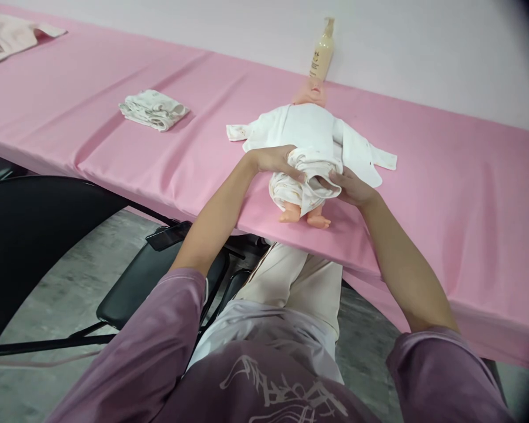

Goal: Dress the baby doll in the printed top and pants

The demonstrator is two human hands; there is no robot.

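A baby doll (310, 96) lies on its back on the pink-covered table, head toward the wall and bare feet (318, 221) toward me. A white long-sleeved baby top (306, 126) covers its torso, sleeves spread to both sides. Bunched around its legs are white patterned baby pants (286, 191), with a folded opening facing me. My left hand (280, 161) grips the bunched cloth from the left, thumb on top. On the other side, my right hand (352, 185) pinches the edge of the opening; some of its fingers are hidden by the cloth.
A folded patterned cloth (153, 110) lies left of the doll. A pump bottle (322, 53) stands behind its head by the wall. Pink fabric (13, 35) lies at the far left. Below the table edge are black chairs (123, 288), one with a phone (168, 236) on it.
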